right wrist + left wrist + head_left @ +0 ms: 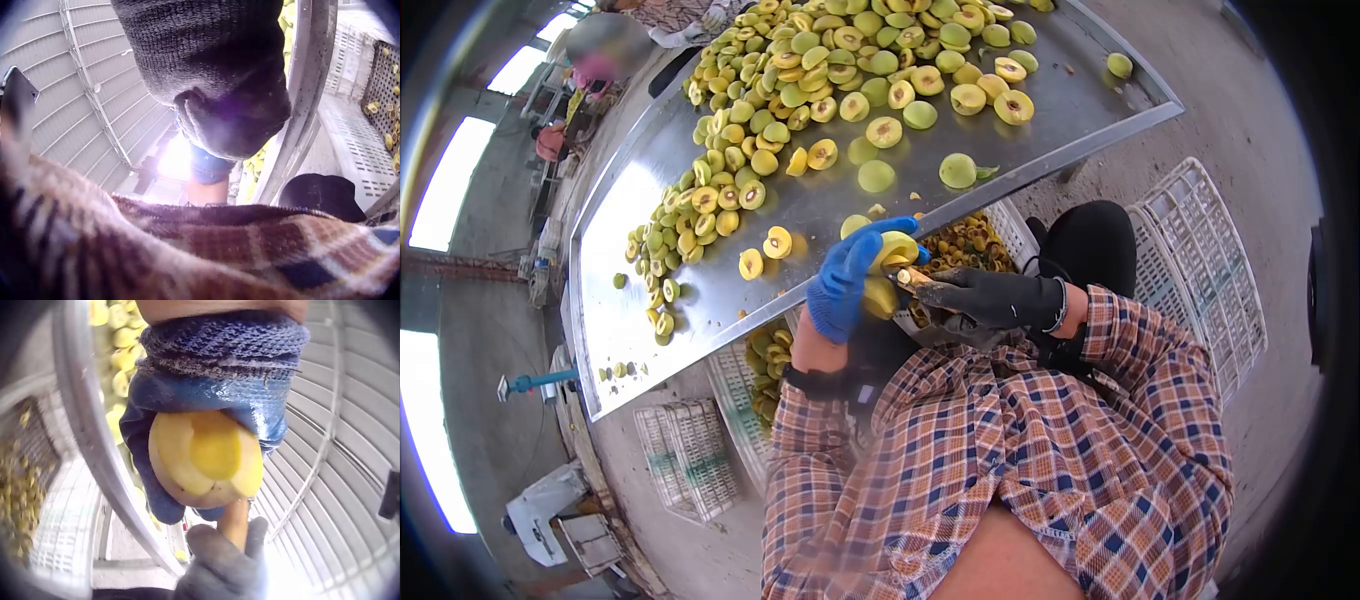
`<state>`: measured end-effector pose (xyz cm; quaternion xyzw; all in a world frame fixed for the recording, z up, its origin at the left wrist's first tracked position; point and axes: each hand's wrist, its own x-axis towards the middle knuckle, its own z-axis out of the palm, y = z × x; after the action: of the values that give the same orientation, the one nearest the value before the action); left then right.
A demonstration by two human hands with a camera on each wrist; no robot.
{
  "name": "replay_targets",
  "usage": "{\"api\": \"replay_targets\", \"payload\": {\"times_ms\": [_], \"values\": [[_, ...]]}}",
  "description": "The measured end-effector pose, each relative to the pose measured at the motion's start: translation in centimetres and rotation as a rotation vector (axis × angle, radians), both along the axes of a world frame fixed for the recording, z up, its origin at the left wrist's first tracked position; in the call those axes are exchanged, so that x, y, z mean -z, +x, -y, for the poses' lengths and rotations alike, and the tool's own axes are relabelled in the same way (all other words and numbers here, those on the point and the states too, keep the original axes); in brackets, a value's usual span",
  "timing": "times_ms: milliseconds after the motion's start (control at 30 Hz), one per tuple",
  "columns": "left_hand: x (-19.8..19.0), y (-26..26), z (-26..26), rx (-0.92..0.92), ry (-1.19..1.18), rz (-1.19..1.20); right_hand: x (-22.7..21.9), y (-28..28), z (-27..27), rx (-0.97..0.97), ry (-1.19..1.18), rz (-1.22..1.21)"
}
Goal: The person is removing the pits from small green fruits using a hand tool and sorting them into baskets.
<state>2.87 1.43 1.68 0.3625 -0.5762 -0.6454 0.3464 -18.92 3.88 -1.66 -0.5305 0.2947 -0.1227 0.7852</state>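
My left hand (840, 288), in a blue glove, grips a yellow-green halved fruit (894, 250) over the table's near edge. In the left wrist view the same fruit (169, 450) shows pale flesh with a deeper yellow patch, the blue fingers curled around it. Another yellow-green piece (880, 298) sits just below it. My right hand (998, 298), in a dark glove, holds a small tool by its wooden handle (234, 524); the tool's tip is right at the fruit and mostly hidden. The right wrist view shows the back of the dark glove (212, 81), its fingertips out of sight.
Many halved fruits (730, 160) are heaped on the raised-rim metal table (700, 345). Beneath the near edge, a crate holds brownish-yellow scraps (970, 245). White plastic crates (1200, 260) stand at right, with more stacked crates (685, 460) at left. Another person's arm shows beyond the table.
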Motion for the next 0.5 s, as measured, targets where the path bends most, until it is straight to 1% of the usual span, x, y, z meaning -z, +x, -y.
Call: {"api": "replay_targets", "payload": {"times_ms": [33,67,100,167,200,267,300,367,400,433,467,500], "values": [[0.4,-0.1,0.1,-0.066,0.099,-0.16,0.2,0.2,0.2,0.066,-0.122,-0.025],[1.1,-0.2,0.1,-0.079,0.159,-0.221,0.5,0.6,0.4,0.133,-0.243,-0.045],[2.3,0.0,0.0,-0.095,0.156,-0.224,1.3,0.7,0.6,0.116,-0.245,-0.045],[4.1,0.8,0.0,-0.182,0.175,-0.317,3.1,0.3,1.2,0.039,-0.467,-0.129],[3.6,1.2,-0.3,-0.226,0.248,-0.341,3.7,0.0,1.1,0.021,-0.466,-0.125],[3.5,2.2,-0.5,-0.249,0.252,-0.328,4.8,-0.8,1.0,0.075,-0.372,-0.305],[3.3,2.7,-0.5,-0.255,0.259,-0.316,5.2,-0.9,0.9,0.05,-0.371,-0.304],[3.4,4.0,-0.5,-0.335,0.269,-0.322,5.8,-0.3,0.7,0.253,-0.161,-0.276],[3.9,5.4,-0.7,-0.373,0.238,-0.295,4.6,0.3,0.3,0.297,-0.078,-0.18],[4.4,7.0,-1.5,-0.418,0.21,-0.269,4.3,0.4,0.4,0.252,-0.075,-0.181],[4.3,8.5,-2.8,-0.496,0.172,-0.254,4.4,0.2,0.5,0.278,-0.044,-0.21],[3.4,9.6,-4.7,-0.603,0.209,-0.302,4.8,-0.2,0.7,0.297,-0.013,-0.236]]}}
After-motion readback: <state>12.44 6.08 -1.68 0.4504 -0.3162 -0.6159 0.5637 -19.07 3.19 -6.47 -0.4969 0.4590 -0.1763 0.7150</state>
